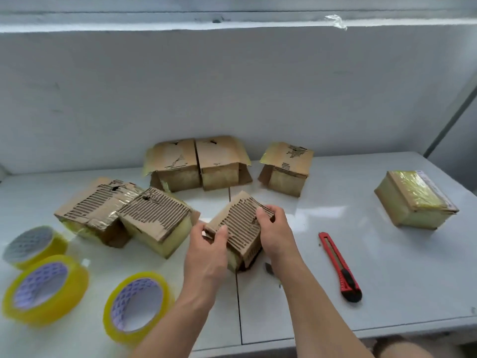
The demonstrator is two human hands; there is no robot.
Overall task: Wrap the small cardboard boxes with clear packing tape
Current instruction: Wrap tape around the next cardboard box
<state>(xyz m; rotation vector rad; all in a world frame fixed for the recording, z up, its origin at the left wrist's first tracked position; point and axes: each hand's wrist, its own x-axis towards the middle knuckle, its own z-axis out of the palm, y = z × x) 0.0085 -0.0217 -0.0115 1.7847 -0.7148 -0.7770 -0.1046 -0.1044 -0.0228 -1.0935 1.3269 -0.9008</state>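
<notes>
A small cardboard box with a torn, ribbed top sits at the table's middle, turned at an angle. My left hand grips its near left corner, thumb on the top face. My right hand holds its right side, thumb pinching the top edge. Three rolls of clear yellowish tape lie at the near left: one, a second and a third. A tape-wrapped box stands at the far right.
Two torn boxes lie left of the held one. Three more boxes stand at the back by the wall. A red utility knife lies right of my right forearm. The white table ends close in front.
</notes>
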